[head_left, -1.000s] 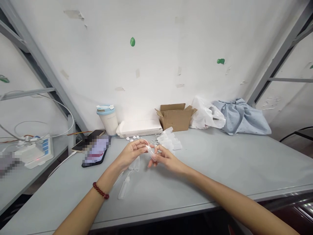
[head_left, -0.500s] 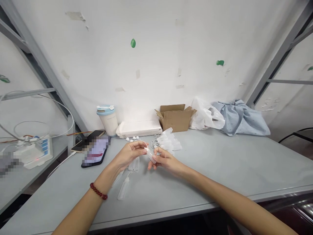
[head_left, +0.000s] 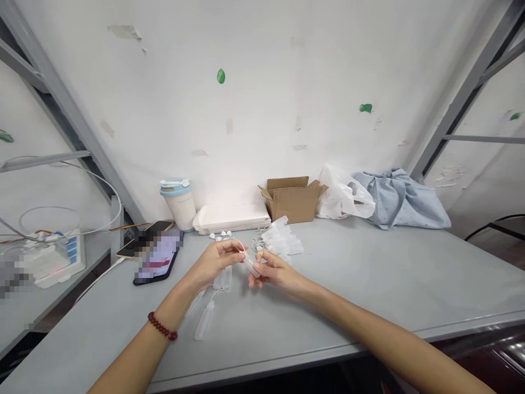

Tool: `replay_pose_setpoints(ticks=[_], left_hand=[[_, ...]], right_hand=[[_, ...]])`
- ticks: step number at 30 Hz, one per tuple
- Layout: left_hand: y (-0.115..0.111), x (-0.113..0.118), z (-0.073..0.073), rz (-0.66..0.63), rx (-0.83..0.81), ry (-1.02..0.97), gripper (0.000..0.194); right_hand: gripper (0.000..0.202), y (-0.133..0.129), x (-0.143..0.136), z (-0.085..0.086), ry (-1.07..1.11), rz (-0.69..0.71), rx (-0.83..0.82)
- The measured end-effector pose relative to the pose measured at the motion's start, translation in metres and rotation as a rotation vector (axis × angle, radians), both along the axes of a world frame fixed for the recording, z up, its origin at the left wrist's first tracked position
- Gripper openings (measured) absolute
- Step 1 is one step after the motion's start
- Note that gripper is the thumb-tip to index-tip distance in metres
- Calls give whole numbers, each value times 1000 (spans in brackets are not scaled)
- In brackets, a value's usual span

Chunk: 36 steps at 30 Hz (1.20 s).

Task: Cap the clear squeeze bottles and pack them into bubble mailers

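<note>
A small translucent plastic bottle (head_left: 251, 265) is held slantwise between my two hands above the table. My left hand (head_left: 219, 260) pinches its upper end, where a thin white tube or cord curves up. Around the lower part of the bottle, the fingers of my right hand (head_left: 275, 271) are closed. Below my left hand lies a similar bottle (head_left: 204, 322) with a thin white cord at its top, and others are partly hidden by that hand and wrist. Beyond my hands is a pile of translucent bottles (head_left: 281, 238) with cords. Several small white caps (head_left: 221, 235) sit behind my left hand.
A grey table (head_left: 389, 284) carries everything. Along the wall stand a lidded cup (head_left: 180, 205), a stack of white paper envelopes or sheets (head_left: 232, 218), an open cardboard box (head_left: 293, 203), a white plastic bag (head_left: 344, 194) and blue cloth (head_left: 404, 200). Phones (head_left: 159, 260) lie left.
Both hands keep their hold on the bottle and have barely moved. The whole view has shifted slightly.
</note>
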<state>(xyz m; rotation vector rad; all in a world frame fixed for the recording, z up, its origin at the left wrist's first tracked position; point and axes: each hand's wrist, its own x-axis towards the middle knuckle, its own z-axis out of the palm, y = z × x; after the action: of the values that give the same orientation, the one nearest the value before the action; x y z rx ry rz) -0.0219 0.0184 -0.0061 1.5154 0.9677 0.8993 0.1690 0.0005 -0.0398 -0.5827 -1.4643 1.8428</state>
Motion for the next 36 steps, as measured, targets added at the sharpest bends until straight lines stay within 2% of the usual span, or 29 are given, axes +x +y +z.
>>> replay_pose_setpoints(ticks=[3, 8, 10, 13, 15, 20, 25, 29, 32, 36], left_hand=[[0, 1, 1, 20, -2, -11, 25], [-4, 5, 3, -26, -37, 49, 27], [-4, 6, 3, 0, -22, 76, 26], [-4, 7, 3, 60, 2, 82, 26], [-4, 7, 2, 62, 2, 81, 26], [-2, 5, -1, -7, -13, 164, 31], [-4, 4, 1, -21, -57, 224, 38], [-6, 4, 3, -67, -72, 193, 43], [-5, 5, 1, -59, 14, 177, 40], [-6, 9, -1, -22, 143, 217, 35]], right_hand=[[36, 0, -1, 3, -4, -21, -4], [38, -1, -2, 6, -62, -51, 24], [34, -1, -2, 4, -151, -130, 131], [26, -2, -2, 0, -356, -381, 430], [23, -3, -1, -2, -483, -495, 602], [21, -1, 2, -5, -579, -553, 763], [20, 0, 2, -7, -563, -590, 804], [20, -1, 2, -7, -550, -604, 795], [19, -3, 3, -3, -535, -597, 728], [20, -2, 3, 1, -463, -580, 550]])
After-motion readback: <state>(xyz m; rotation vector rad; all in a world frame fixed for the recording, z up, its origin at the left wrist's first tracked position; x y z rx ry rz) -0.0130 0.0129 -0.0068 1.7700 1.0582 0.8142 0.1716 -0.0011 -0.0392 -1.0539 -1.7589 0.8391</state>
